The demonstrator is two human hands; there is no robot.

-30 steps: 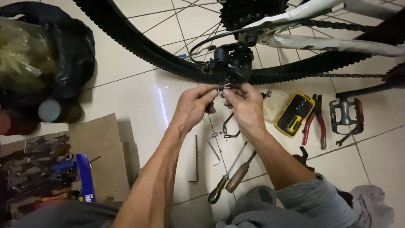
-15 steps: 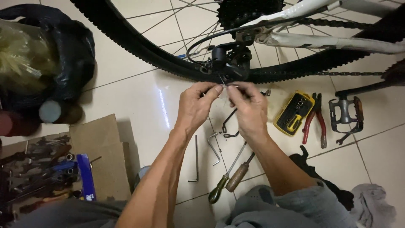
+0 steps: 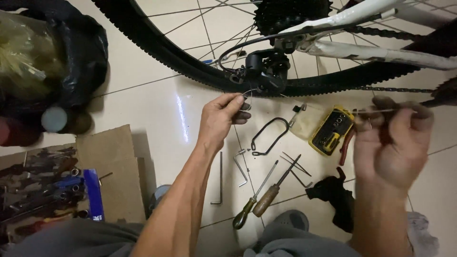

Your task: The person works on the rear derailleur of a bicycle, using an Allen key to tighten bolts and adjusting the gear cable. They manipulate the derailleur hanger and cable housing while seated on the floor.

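My left hand (image 3: pixel 221 119) pinches a thin curled wire (image 3: pixel 248 96) just below the black rear derailleur (image 3: pixel 264 71) of a bicycle. The derailleur hangs under the white frame (image 3: pixel 381 52), beside the black tyre (image 3: pixel 157 43) and the cassette (image 3: pixel 290 14). My right hand (image 3: pixel 390 143) is blurred, out to the right over the floor. Its fingertips grip a thin straight length of wire (image 3: pixel 376 111) that lies level. Whether the two wire ends belong to one piece I cannot tell.
On the tiled floor lie a yellow bit case (image 3: pixel 331 131), a black wire bracket (image 3: pixel 269 138), two screwdrivers (image 3: pixel 257 204), hex keys (image 3: pixel 218 178) and a black cloth (image 3: pixel 333 195). Cardboard (image 3: pixel 114 166), a pile of tools (image 3: pixel 38 185) and a black bag (image 3: pixel 71 52) are at the left. The chain (image 3: pixel 390 89) runs right.
Both hands were together under the derailleur. My right hand has now swung far to the right with wire in its fingers, while my left hand stays near the derailleur.
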